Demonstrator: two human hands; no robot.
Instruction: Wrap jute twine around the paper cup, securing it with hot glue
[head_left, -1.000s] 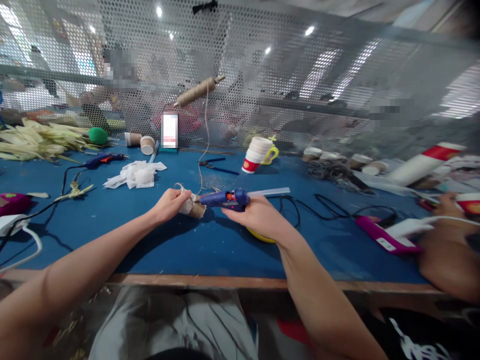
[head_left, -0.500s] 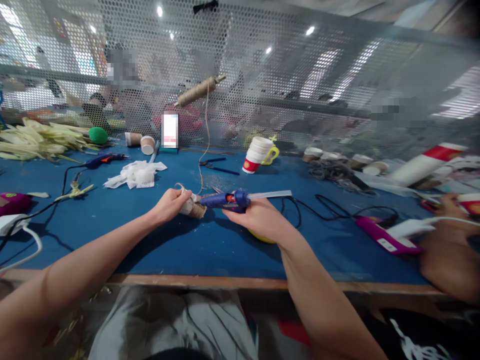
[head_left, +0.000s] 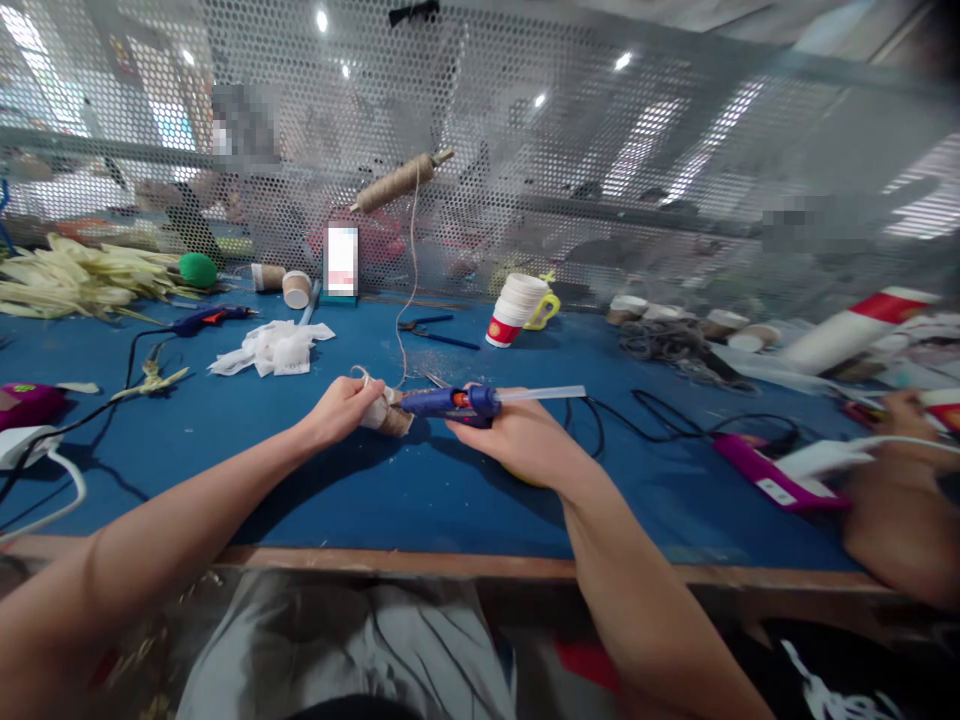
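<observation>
My left hand is closed round a small paper cup partly wrapped in brown twine, held just above the blue table. My right hand grips a blue glue gun with a clear glue stick sticking out of its back. The gun's nozzle points left and touches the cup. A strand of twine runs up from the cup to a twine spool hung on the mesh screen.
A stack of red-and-white cups, pliers, white tissue, a second glue gun, pale leaves and black cables lie on the table. A pink power strip and another person's arm are at right.
My right hand and the glue gun have dropped slightly and tilted level. My left hand and the cup have stayed put.
</observation>
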